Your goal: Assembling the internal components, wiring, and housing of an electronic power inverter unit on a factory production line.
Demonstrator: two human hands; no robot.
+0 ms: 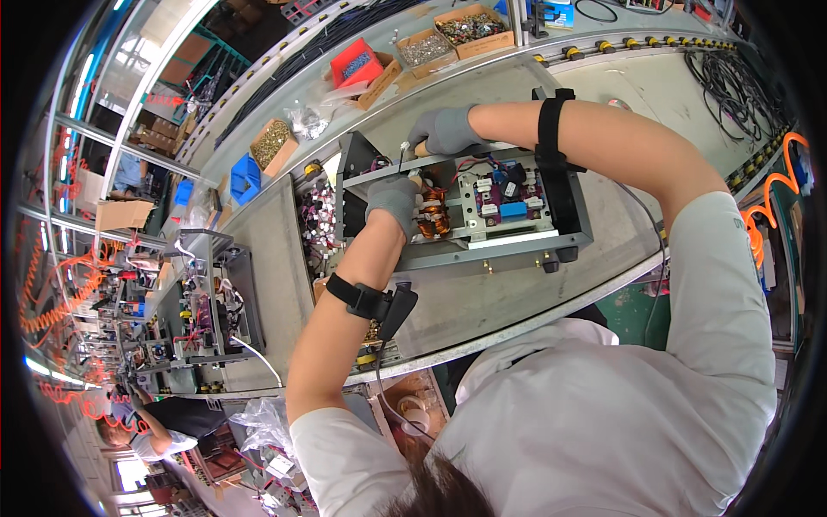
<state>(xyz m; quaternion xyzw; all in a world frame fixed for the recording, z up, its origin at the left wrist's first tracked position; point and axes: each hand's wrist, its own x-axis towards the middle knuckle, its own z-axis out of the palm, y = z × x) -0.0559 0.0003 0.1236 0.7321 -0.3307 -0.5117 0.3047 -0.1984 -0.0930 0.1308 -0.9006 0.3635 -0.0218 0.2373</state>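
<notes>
A dark metal equipment chassis (pixel 478 254), with its top uncovered, stands on the bench in front of me. My left hand (pixel 393 203), in a grey glove, reaches into its left part, fingers pinched near the far rail (pixel 448 158); what they hold is hidden. Beyond that rail my right hand (pixel 448 131), also gloved, is bent down with its fingers closed; I cannot make out what is in them. A thin cable with a white end (pixel 404 147) sticks up beside its fingertips. Copper-wound coils (pixel 433 214) sit right of my left hand, beside a circuit board (pixel 508 191) with a blue block.
White connectors and wires (pixel 319 215) lie left of the chassis. Beyond stand a red bin (pixel 353 62), a blue bin (pixel 245 179) and cardboard boxes of small hardware (pixel 475 29). Another chassis (pixel 226 293) stands further left. Black cables (pixel 732 90) are coiled at far right.
</notes>
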